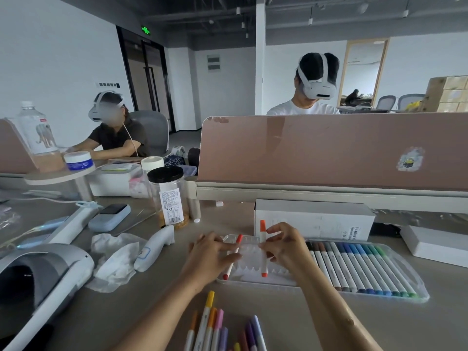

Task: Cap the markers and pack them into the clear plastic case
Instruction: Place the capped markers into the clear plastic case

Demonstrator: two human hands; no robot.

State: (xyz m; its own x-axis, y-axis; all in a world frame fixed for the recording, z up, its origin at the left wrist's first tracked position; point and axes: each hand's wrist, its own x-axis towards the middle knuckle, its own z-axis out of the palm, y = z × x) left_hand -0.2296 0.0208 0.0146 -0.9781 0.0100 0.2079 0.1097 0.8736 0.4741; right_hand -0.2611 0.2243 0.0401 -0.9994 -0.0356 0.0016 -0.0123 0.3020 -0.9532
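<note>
While left hand [212,254] is pinching red marker [228,268], right hand [283,247] orange marker [264,262], case [253,281] is sitting half-filled. Loose pile [212,323] is waiting.

Dim, even indoor light, soft shadows, wide-angle bending at the edges

At frame centre, a red marker [229,268] is gripped by the left hand [210,252] and an orange marker [264,262] is pinched by the right hand [283,245] over the clear plastic case [253,281]. A row of capped markers [359,267] is seen in its right half, and loose markers [217,328] at bottom centre.
</note>
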